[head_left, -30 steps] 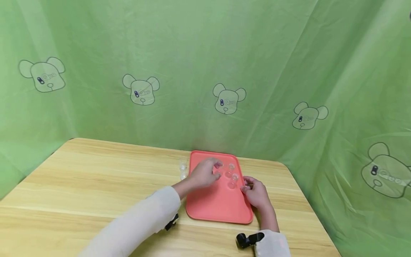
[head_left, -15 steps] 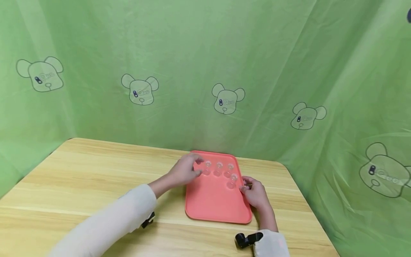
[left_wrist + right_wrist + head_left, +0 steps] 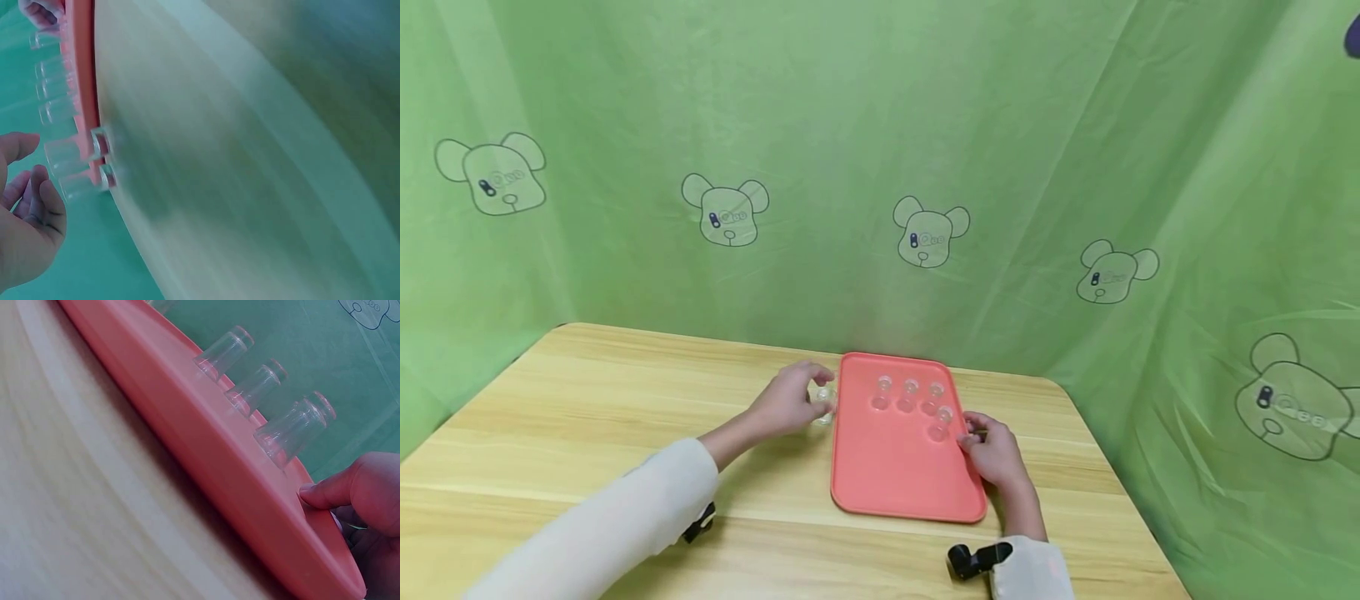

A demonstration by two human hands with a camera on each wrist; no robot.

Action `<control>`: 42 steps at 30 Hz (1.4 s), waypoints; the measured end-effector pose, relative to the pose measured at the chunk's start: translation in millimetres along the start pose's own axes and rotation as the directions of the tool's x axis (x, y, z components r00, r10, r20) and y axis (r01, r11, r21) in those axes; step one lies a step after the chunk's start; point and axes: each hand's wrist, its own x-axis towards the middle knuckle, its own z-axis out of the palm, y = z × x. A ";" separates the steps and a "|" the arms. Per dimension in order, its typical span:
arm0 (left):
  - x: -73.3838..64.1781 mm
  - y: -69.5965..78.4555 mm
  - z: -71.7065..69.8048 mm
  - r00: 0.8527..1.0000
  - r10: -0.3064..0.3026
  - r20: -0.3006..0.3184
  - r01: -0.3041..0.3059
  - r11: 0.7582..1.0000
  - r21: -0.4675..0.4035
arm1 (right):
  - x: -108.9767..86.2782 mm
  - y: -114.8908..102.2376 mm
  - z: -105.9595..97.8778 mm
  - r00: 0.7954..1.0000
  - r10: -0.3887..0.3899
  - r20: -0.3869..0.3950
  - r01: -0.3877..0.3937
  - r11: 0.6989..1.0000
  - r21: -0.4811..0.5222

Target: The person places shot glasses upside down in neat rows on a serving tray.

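Observation:
My left hand (image 3: 784, 402) reaches beside two small clear glasses (image 3: 67, 156) standing upright on the table, just left of the red tray (image 3: 904, 483). In the left wrist view its thumb and fingers are spread close to the glass rims, with a gap visible between. My right hand (image 3: 996, 452) grips the tray's right edge; the right wrist view has the thumb (image 3: 328, 492) over the rim and the other fingers outside, partly hidden. Several clear glasses stand mouth down on the tray, three in a row at the back and a front one (image 3: 942, 423) near my right hand.
A light wooden table (image 3: 625, 400) carries the tray near its far edge. Behind and to the right hangs a green curtain (image 3: 820, 275) with bear-head outlines. Black camera mounts (image 3: 977, 560) sit at both wrists.
My left hand has withdrawn leftward from over the tray to the glasses beside it, leaving a glass at the back row's left end. My right hand stays on the tray edge.

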 end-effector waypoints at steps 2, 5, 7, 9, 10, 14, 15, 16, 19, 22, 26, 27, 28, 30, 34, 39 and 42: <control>-3.0 -2.7 -3.3 1.000 -0.010 0.003 0.010 1.000 -0.001 | 0.6 0.8 0.1 1.000 -0.003 -0.001 0.003 1.000 -0.001; -6.1 -6.5 -7.0 1.000 -0.015 0.013 0.015 1.000 0.000 | 1.3 1.9 0.1 1.000 0.004 -0.002 -0.004 1.000 0.003; -7.1 -9.3 -8.1 1.000 -0.018 0.023 0.018 1.000 0.000 | 1.2 2.0 0.2 1.000 0.002 -0.003 -0.002 1.000 0.006; -7.4 -12.0 -8.3 0.999 -0.026 0.035 0.026 1.000 -0.007 | 1.1 1.9 0.3 1.000 0.001 -0.004 0.000 1.000 0.007; -7.4 -13.2 -8.3 0.999 -0.031 0.041 0.032 0.999 -0.013 | 0.8 1.5 0.3 1.000 -0.001 -0.005 0.001 1.000 0.006; -6.2 -16.4 -7.1 0.996 -0.064 0.068 0.066 0.997 -0.035 | 0.8 0.9 0.5 1.000 -0.005 -0.006 0.005 1.000 0.006; -5.7 -17.3 -6.5 0.994 -0.073 0.078 0.076 0.996 -0.038 | 0.7 0.8 0.5 1.000 -0.004 -0.005 0.004 1.000 0.007; -5.2 -18.5 -5.7 0.993 -0.080 0.086 0.084 0.996 -0.038 | 0.4 0.6 0.5 1.000 -0.003 -0.004 0.003 1.000 0.008; -2.4 -23.2 -2.8 0.988 -0.101 0.113 0.105 0.994 -0.033 | -0.4 0.7 0.5 1.000 -0.003 -0.001 0.003 1.000 0.007; 0.4 -26.4 -0.8 0.984 -0.115 0.137 0.120 0.992 -0.029 | -1.6 -0.1 0.1 1.000 -0.001 -0.001 0.001 1.000 0.005; 3.2 -27.6 1.5 0.980 -0.121 0.158 0.128 0.991 -0.039 | -1.9 -0.6 -0.1 1.000 0.001 -0.002 -0.001 1.000 0.007; 3.8 -28.1 2.5 0.979 -0.122 0.162 0.131 0.991 -0.042 | -1.9 -0.6 -0.2 1.000 0.001 -0.001 -0.001 1.000 0.009; 4.6 -28.8 3.8 0.978 -0.123 0.166 0.132 0.990 -0.046 | -1.8 -0.3 -0.1 1.000 0.001 -0.002 -0.001 1.000 0.009; 6.0 -29.5 6.3 0.976 -0.130 0.174 0.142 0.988 -0.054 | -2.0 -0.2 -0.1 1.000 -0.003 0.000 0.003 1.000 0.011; 8.5 -30.0 10.5 0.972 -0.142 0.189 0.157 0.986 -0.064 | -1.7 -0.1 -0.3 1.000 0.004 -0.004 -0.003 1.000 0.015; 11.3 -30.2 14.6 0.968 -0.144 0.204 0.160 0.985 -0.063 | -0.2 0.4 0.6 1.000 0.009 -0.008 -0.008 1.000 0.018; 12.4 -30.3 16.5 0.969 -0.136 0.205 0.149 0.988 -0.048 | -0.1 0.4 0.9 1.000 0.004 -0.008 -0.004 1.000 0.014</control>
